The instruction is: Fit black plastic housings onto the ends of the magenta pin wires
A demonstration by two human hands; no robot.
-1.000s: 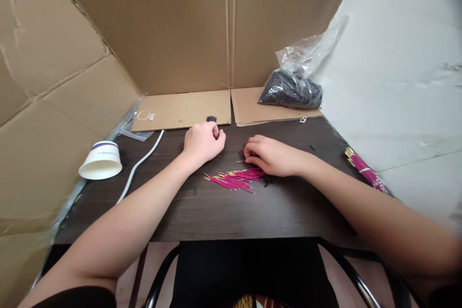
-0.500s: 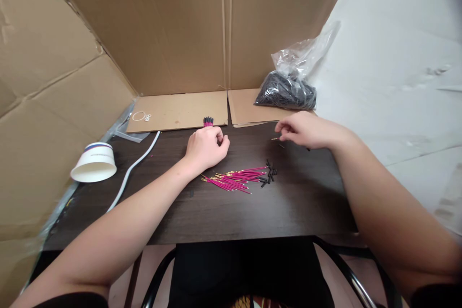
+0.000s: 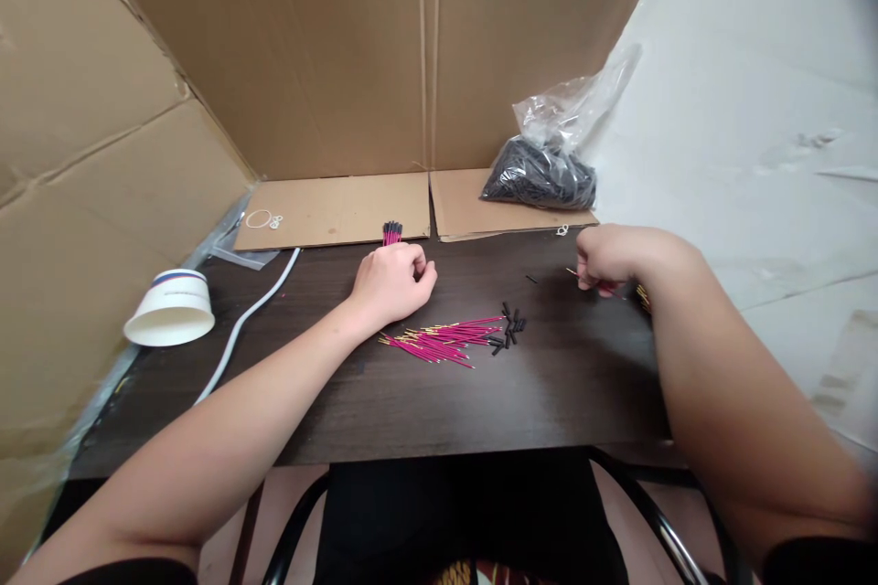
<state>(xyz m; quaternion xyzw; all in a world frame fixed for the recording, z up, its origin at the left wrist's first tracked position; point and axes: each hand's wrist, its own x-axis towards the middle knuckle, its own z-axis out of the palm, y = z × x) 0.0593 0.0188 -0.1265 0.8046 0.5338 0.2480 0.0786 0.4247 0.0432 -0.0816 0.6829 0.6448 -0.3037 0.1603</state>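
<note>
My left hand [image 3: 392,285] rests on the dark table with curled fingers. A bundle of pink wires with black sleeves [image 3: 392,232] sticks out from its far side; the fingers hide where it is gripped. Further right, my right hand [image 3: 607,258] is closed in a pinch on a thin pink wire, its tip pointing left. Between the hands and nearer me lies a loose pile of pink wires [image 3: 443,340] with gold ends. Short black sleeves [image 3: 511,329] are scattered at the pile's right end, and a single black sleeve [image 3: 531,279] lies apart.
A clear bag of black pieces [image 3: 541,174] stands at the back right on cardboard [image 3: 466,215]. White rings [image 3: 562,230] lie near its edge. Gold-ended wires [image 3: 643,297] show beside my right wrist. At left are a paper cup [image 3: 171,306] and a white cable [image 3: 247,320].
My right hand has moved right and slightly toward me, and a pink wire now shows in its fingers. White rings behind it have come into view. My left hand has stayed in place.
</note>
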